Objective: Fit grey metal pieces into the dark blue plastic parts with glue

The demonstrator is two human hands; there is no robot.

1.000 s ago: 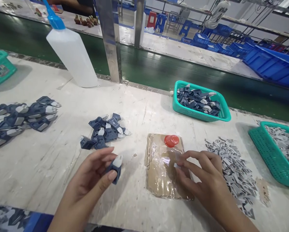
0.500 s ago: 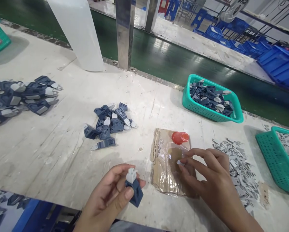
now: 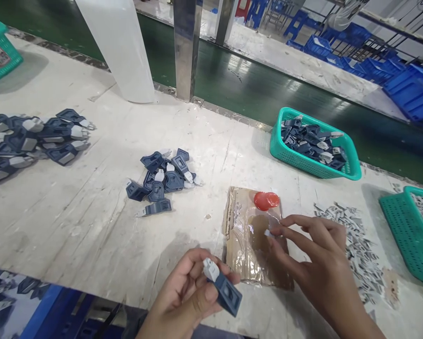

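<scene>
The left hand [image 3: 188, 301] grips a dark blue plastic clip with a white tip [image 3: 223, 287] between thumb and fingers, low over the white bench [image 3: 91, 212]. The right hand [image 3: 313, 263] pinches a small white piece [image 3: 267, 232] over the tape-covered cardboard square [image 3: 247, 245], near a red cap [image 3: 266, 200].

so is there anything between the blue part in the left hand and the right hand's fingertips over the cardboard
Nothing visible. The left hand holds the blue part just off the near left corner of the cardboard. The right hand pinches a small white piece over the cardboard; only that taped sheet lies between them.
</scene>
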